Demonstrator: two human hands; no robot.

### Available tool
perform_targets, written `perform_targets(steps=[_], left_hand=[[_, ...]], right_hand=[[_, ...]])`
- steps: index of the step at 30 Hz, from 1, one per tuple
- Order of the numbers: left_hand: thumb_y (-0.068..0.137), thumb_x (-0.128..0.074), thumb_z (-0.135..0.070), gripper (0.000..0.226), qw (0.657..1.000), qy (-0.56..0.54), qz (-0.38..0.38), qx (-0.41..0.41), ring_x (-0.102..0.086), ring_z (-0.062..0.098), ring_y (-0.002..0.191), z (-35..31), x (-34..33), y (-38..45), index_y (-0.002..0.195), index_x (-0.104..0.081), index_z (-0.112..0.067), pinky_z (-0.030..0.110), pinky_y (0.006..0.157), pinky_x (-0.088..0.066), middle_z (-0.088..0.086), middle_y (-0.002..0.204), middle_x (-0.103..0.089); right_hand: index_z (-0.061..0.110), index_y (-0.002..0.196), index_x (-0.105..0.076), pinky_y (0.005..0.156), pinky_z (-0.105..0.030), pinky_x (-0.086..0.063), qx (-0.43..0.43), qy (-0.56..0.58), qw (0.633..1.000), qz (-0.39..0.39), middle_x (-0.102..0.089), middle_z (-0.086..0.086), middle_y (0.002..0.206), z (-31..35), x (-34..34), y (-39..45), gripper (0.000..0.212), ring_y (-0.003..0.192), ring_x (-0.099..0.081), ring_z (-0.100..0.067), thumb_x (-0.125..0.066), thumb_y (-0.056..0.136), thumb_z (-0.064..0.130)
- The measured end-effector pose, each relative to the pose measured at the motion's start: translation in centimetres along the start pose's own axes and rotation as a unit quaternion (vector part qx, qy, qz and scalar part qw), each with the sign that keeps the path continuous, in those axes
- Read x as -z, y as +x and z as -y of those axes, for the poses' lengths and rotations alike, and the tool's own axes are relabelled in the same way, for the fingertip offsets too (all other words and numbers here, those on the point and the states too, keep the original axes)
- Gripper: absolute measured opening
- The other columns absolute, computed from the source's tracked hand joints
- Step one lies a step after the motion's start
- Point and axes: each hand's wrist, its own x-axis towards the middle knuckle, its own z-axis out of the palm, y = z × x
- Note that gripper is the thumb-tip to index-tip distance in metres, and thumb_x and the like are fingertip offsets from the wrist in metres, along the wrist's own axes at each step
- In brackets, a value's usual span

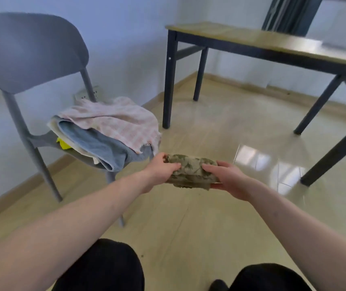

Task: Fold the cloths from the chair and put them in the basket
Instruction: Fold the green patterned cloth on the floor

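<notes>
Between the two outstretched forearms, above a glossy beige floor (199, 217), a green patterned cloth (191, 171) is held as a compact folded bundle. Left hand (161, 171): closed on the bundle's left end, thumb on top, fingers wrapped over the far edge. Right hand (226, 177): clamped on the right end, fingers lying across the upper face, palm supporting the underside. A frayed edge of the cloth hangs just below the right hand.

Left of the hands stands a grey chair (20, 51) with a curved back and thin legs. Its seat carries a loose pile: a pink checked cloth (121, 120) on top, draped over the front edge with a ragged hem; a blue towel (98, 145) beneath it, folded over and spilling toward the seat's near edge; a pale cloth (71, 141) showing as a thin layer under the blue one; a yellow cloth (63, 143) visible only as a small corner at the bottom. The held bundle is near the pile's front edge but apart from it.

Right and behind: a table (252, 36) with a wooden top and dark legs, standing against a white wall (126, 38). Dark curtains (289, 13) hang beyond it. At the lower edge, the person's dark-clad knees (104, 267) appear. A wall socket (92, 93) shows behind the chair.
</notes>
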Motion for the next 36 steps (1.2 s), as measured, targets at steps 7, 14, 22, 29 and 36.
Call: perform_targets(steps=[7,14,22,29,36], left_hand=[[0.084,-0.081,-0.038,0.047,0.985,-0.138,-0.101,-0.026,-0.070,0.020,0.103,-2.1,-0.3,-2.9,0.120,-0.065,-0.013,0.038,0.094,-0.059,0.004,0.115,-0.072],[0.092,-0.075,-0.033,0.021,0.984,-0.098,-0.126,-0.078,-0.074,0.013,0.093,-2.4,-3.6,-3.9,0.109,-0.067,-0.023,0.037,0.082,-0.062,-0.005,0.101,-0.077],[0.095,-0.071,-0.023,0.013,0.990,-0.096,-0.093,-0.052,-0.076,0.011,0.089,-2.0,-4.6,-0.3,0.107,-0.070,-0.018,0.031,0.080,-0.061,-0.004,0.095,-0.079],[0.098,-0.065,-0.013,0.016,0.987,-0.061,-0.122,0.085,-0.073,0.004,0.095,-7.6,-5.5,-0.3,0.111,-0.067,-0.023,0.040,0.094,-0.059,-0.010,0.101,-0.077],[0.096,-0.070,-0.022,0.016,0.993,0.000,-0.083,0.080,-0.072,0.002,0.094,-30.6,-4.3,-3.4,0.110,-0.067,-0.029,0.036,0.092,-0.059,-0.015,0.101,-0.077]], right_hand=[[0.014,0.120,-0.068,0.079,-0.035,-0.063,0.061,0.076,0.991,-0.095,-0.077,-0.003,0.106,2.4,-1.4,-2.6,0.041,0.092,-0.077,-0.019,-0.081,0.085,0.032],[0.025,0.105,-0.072,0.090,-0.045,-0.062,0.084,0.092,0.983,-0.137,-0.080,0.007,0.096,-1.6,-2.1,-3.0,0.016,0.092,-0.077,-0.014,-0.075,0.091,0.033],[0.016,0.105,-0.075,0.086,-0.036,-0.057,0.067,0.140,0.978,-0.136,-0.080,0.000,0.098,-3.0,0.8,0.9,0.012,0.095,-0.076,-0.016,-0.072,0.094,0.018],[0.016,0.102,-0.075,0.094,-0.044,-0.058,-0.072,0.143,0.979,-0.125,-0.080,0.000,0.099,2.5,3.4,0.3,0.010,0.101,-0.075,-0.023,-0.068,0.095,0.013],[0.019,0.108,-0.075,0.098,-0.046,-0.057,-0.082,0.131,0.984,-0.091,-0.080,0.003,0.102,22.2,14.8,-6.7,0.013,0.099,-0.076,-0.016,-0.071,0.095,0.018]])
